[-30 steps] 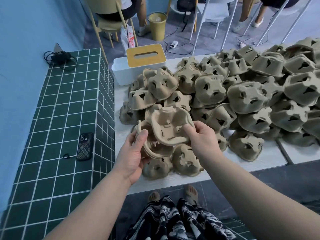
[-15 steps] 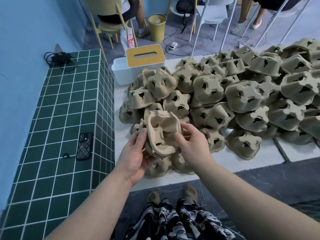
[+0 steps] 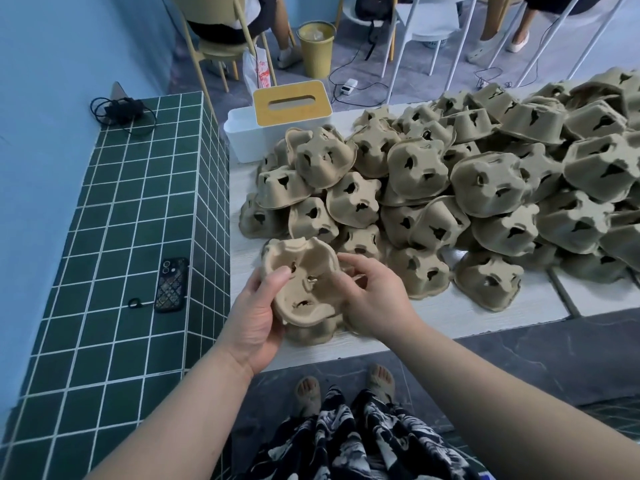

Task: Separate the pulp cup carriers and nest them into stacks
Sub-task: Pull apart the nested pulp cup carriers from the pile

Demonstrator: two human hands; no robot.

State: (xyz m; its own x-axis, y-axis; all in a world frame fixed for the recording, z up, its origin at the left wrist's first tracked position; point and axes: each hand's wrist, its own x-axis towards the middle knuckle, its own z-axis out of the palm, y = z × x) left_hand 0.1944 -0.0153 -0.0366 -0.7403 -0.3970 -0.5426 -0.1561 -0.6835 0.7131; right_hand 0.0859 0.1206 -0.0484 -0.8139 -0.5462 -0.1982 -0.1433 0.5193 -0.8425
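a white wood-grain table [image 3: 460,317] carries a big heap of pulp cup carriers [image 3: 450,188], nearly all lying upside down, spreading away from the right hand [image 3: 374,299] toward the far right edge. a few more carriers [image 3: 311,329] sit on the table's near edge directly under both hands. beyond the left hand [image 3: 252,313], at the table's far left corner, stands a white box with a yellow slotted lid [image 3: 292,103], touching the heap. bare tabletop shows just right of the right hand.
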